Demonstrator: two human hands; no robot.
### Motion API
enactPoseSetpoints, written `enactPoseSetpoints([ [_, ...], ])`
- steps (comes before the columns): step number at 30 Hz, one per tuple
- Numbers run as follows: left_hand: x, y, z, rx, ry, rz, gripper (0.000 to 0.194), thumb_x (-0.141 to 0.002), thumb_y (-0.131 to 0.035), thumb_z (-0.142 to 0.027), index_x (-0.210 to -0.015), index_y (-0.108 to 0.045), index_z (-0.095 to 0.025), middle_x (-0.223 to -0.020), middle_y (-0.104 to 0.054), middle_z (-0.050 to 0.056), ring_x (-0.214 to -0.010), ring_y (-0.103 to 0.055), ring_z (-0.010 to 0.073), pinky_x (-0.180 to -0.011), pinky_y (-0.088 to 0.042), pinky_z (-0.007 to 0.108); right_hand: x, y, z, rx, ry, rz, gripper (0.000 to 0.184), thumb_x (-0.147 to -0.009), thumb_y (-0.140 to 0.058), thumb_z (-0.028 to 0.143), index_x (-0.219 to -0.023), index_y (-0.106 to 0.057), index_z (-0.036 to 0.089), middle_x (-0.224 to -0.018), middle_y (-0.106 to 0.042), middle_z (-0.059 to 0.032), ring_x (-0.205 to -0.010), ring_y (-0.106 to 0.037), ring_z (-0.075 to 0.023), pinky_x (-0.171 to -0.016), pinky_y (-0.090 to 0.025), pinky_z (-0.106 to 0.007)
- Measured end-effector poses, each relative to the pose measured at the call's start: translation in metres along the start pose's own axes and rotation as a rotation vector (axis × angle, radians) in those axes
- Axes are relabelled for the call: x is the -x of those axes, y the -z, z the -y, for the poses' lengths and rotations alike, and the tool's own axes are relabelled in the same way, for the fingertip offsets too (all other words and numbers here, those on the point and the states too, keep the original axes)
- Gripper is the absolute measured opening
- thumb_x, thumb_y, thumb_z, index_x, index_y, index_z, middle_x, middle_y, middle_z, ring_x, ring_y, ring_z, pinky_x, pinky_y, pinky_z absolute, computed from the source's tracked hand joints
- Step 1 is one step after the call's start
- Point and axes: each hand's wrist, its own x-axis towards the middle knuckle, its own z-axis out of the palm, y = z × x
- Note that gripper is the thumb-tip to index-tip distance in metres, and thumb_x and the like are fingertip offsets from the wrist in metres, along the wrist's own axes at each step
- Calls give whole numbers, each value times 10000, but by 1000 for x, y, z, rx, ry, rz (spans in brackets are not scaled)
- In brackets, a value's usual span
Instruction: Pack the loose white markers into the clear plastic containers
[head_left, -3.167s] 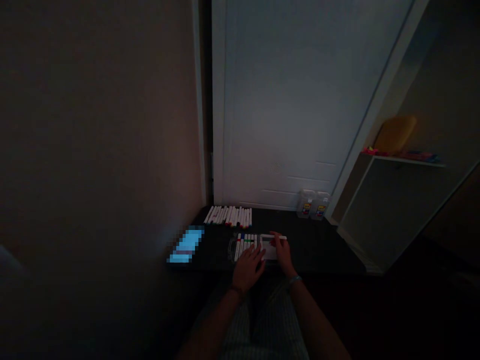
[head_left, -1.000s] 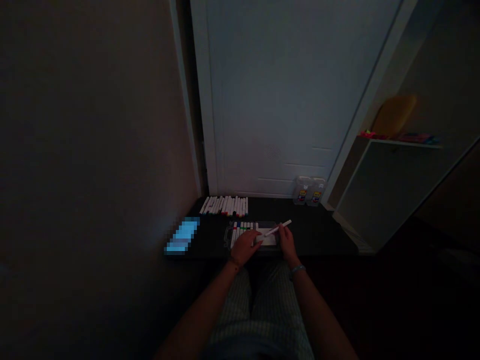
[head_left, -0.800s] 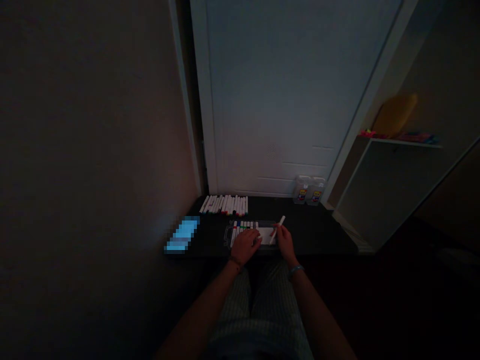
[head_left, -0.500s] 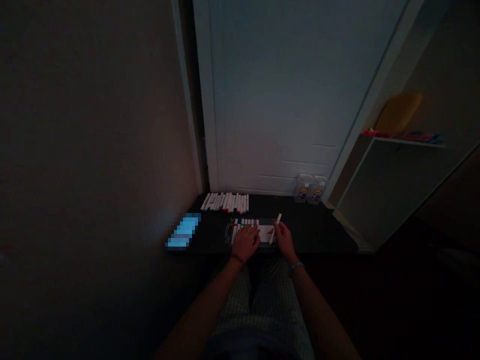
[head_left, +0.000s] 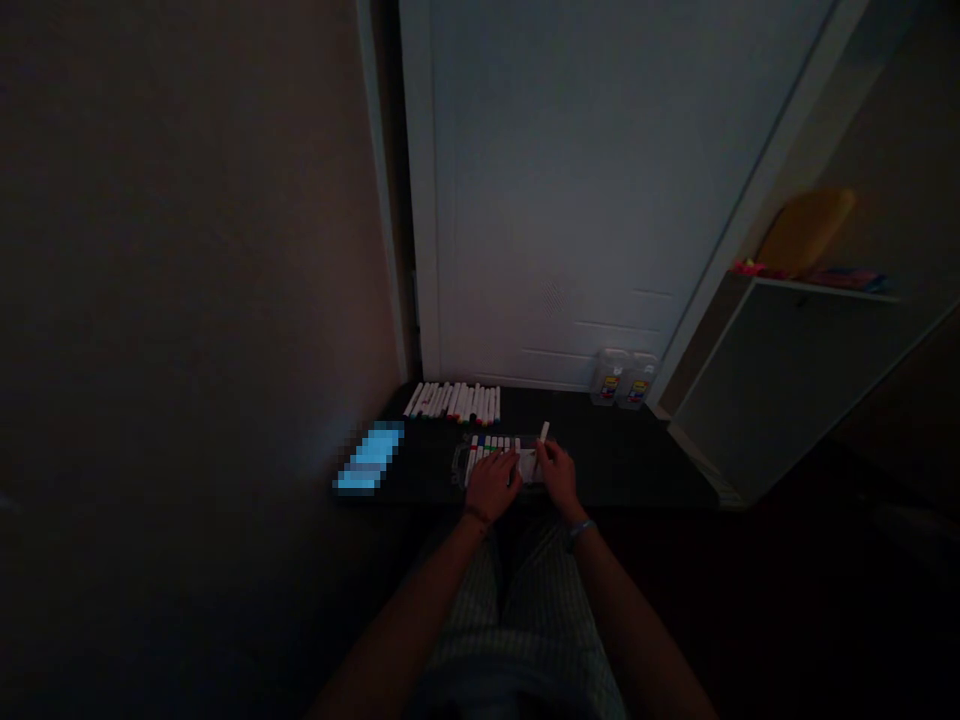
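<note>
A clear plastic case (head_left: 457, 466) lies on the dark tabletop in front of me, with several white markers (head_left: 474, 455) side by side in its left part. Over those markers rests my left hand (head_left: 492, 486), fingers stretched out; whether it also grips the case is hard to see. My right hand (head_left: 559, 478) pinches one white marker (head_left: 544, 432), held tilted over the right part of the case. The lower end of that marker is mostly hidden by the fingers. A pale surface (head_left: 528, 466) shows in the case between my hands.
Behind the case, a row of loose white markers (head_left: 454, 402) lies on the dark tabletop (head_left: 622, 460). Two clear containers (head_left: 609, 378) stand at the back right against a white door (head_left: 555, 200). A bright pixelated patch (head_left: 369, 460) is at the left edge, near the wall.
My right hand has moved left with its marker, closer to the left hand and over the case. The left hand stays on the markers. The view has shifted slightly.
</note>
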Motion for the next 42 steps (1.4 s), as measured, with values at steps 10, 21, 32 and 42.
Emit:
enactPoseSetpoints([
  [10, 0, -2, 1, -12, 10, 6, 356, -871, -499, -221, -1215, -592, -219, -1290, -605, 33, -1241, -478, 247, -1040, -369, 419, -10, 6, 0, 148, -33, 51, 442, -908, -407, 474, -1092, -666, 166, -884, -722, -60, -745, -659, -174, -646, -477, -242],
  [21, 0, -6, 3, -19, -7, -1, 349, -886, -485, -232, -1218, -582, -193, -1258, -626, 56, -1222, -495, 253, -1031, -376, 428, -5, -17, 10, 441, -11, 72, 405, -922, -461, 371, -1303, -491, 236, -911, -711, -26, -813, -666, -161, -722, -454, -239],
  [32, 0, -4, 0, -10, 24, 8, 351, -882, -497, -237, -1220, -589, -208, -1265, -622, 50, -1225, -492, 243, -1045, -360, 414, 1, -20, 20, 686, 55, 130, 378, -943, -449, 316, -1305, -474, 211, -979, -717, -84, -920, -670, -194, -804, -414, -272],
  [42, 0, -1, -1, -2, 27, 5, 358, -883, -490, -228, -1227, -587, -217, -1270, -619, 46, -1223, -494, 242, -1034, -374, 420, 1, -20, 20, 757, 78, 152, 342, -937, -468, 330, -1251, -531, 209, -944, -726, -82, -898, -676, -193, -785, -415, -273],
])
